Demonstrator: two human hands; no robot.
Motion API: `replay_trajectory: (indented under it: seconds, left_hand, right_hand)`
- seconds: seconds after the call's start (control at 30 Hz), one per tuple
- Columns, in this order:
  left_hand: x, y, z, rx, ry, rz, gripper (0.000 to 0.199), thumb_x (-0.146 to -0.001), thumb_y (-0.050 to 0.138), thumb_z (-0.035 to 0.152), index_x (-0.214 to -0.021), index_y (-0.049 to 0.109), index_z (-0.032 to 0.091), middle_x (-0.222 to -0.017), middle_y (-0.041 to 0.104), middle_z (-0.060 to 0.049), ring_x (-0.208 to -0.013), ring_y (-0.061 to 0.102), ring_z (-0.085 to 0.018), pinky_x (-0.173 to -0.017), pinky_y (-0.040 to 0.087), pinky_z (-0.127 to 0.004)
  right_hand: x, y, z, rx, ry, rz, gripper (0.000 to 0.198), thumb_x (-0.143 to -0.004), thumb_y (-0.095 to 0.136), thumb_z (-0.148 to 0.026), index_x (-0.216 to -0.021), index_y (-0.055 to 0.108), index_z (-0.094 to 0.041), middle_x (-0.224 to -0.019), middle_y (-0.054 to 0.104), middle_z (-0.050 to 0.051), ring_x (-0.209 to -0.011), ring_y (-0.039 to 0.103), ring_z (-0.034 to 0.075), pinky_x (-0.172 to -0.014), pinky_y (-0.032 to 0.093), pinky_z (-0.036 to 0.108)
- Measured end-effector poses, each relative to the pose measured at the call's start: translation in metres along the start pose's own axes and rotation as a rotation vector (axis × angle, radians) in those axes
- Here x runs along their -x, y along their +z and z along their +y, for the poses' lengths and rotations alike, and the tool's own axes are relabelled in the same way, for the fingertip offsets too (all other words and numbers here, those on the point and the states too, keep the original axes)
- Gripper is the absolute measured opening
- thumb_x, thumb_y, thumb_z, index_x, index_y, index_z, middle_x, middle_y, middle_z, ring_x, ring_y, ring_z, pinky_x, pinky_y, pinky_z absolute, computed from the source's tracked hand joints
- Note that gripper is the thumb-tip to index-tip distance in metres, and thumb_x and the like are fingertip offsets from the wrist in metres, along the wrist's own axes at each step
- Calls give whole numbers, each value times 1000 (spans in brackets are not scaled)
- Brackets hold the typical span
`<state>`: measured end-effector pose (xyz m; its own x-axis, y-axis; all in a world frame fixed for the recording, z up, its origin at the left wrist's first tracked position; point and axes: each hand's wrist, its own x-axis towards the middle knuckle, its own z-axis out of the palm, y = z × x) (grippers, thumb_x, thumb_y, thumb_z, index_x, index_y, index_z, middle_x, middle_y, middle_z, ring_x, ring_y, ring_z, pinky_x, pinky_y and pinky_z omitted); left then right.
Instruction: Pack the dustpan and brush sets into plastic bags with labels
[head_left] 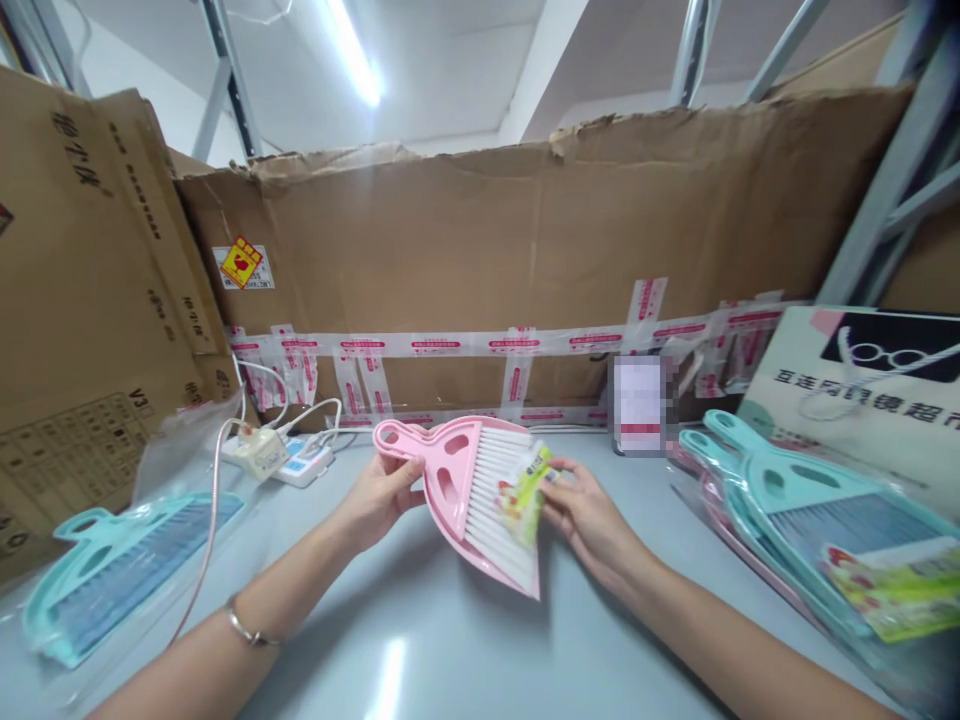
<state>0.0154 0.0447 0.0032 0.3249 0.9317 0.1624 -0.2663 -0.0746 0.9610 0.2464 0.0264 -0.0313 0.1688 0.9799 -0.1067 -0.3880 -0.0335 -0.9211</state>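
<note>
A pink dustpan (441,513) with its matching hand brush (491,515) nested in it is held up over the table, handles to the left and white bristles to the right. My left hand (382,505) grips the set by the handle side, thumb on top. Between the fingers of my right hand (592,520) is the edge of a blurred yellow-green printed label (531,490). It lies in front of the bristles; whether it touches them I cannot tell.
Bagged turquoise dustpan sets lie at left (142,565) and stacked at right (787,480), the latter with a similar label (892,590). A power strip (300,462) with cables, a phone-like object (640,405), a white paper bag (862,400) and cardboard (450,240) edge the table.
</note>
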Motion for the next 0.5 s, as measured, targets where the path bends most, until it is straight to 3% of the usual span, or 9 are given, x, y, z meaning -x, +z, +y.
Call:
replay_trajectory:
  seconds: [0.03, 0.1, 0.13, 0.2, 0.27, 0.33, 0.4, 0.5]
  left_hand:
    - [0, -2, 0, -17, 20, 25, 44, -68, 70, 35, -105, 51, 22, -114, 60, -6, -96, 60, -21, -66, 54, -25]
    - [3, -3, 2, -70, 56, 48, 39, -70, 69, 34, -102, 51, 22, -117, 58, -6, -98, 59, -21, -68, 54, -27]
    - [5, -2, 4, -98, 70, 38, 38, -70, 69, 34, -101, 51, 22, -120, 57, -6, -99, 59, -22, -69, 54, -29]
    - [10, 6, 7, -150, 103, -14, 34, -72, 68, 34, -99, 50, 23, -124, 53, -6, -99, 59, -22, -71, 55, -32]
    - [16, 15, 12, -215, 185, -70, 31, -72, 66, 35, -96, 51, 22, -125, 53, -7, -101, 58, -23, -75, 53, -35]
    - [22, 20, 20, -352, 331, -100, 29, -72, 67, 34, -94, 53, 21, -119, 57, -8, -105, 56, -24, -84, 50, -37]
    - [29, 17, 29, -559, 488, -51, 28, -70, 69, 30, -91, 56, 19, -107, 62, -9, -103, 57, -24, -88, 46, -37]
    - [39, -5, 43, -780, 654, 203, 21, -71, 68, 27, -85, 56, 18, -91, 64, -7, -90, 62, -22, -80, 48, -35]
  right_hand:
    - [-5, -4, -4, 90, -99, 118, 45, -61, 67, -29, -94, 37, -24, -92, 60, 4, -90, 61, 22, -75, 50, 37]
    - [-11, -6, -15, 336, -436, 293, 44, -68, 62, -33, -103, 38, -24, -109, 51, 8, -108, 50, 25, -88, 43, 43]
    - [-10, -3, -20, 487, -623, 273, 42, -71, 60, -35, -107, 40, -25, -114, 47, 8, -113, 45, 25, -92, 39, 45]
    - [0, 11, -28, 798, -892, 2, 35, -74, 59, -35, -107, 48, -26, -114, 45, 7, -113, 42, 24, -96, 33, 46]
    - [15, 34, -33, 1016, -948, -327, 29, -71, 64, -33, -99, 56, -27, -104, 48, 6, -105, 46, 24, -93, 34, 47]
    - [26, 55, -36, 1068, -947, -479, 21, -69, 66, -27, -88, 59, -23, -96, 48, 5, -99, 47, 22, -89, 36, 45]
    - [31, 67, -41, 999, -955, -535, 11, -70, 63, -18, -79, 57, -20, -90, 49, 4, -93, 49, 20, -84, 40, 40]
    - [28, 65, -52, 878, -1030, -486, 10, -74, 53, -9, -73, 52, -19, -83, 47, 3, -80, 50, 16, -73, 44, 32]
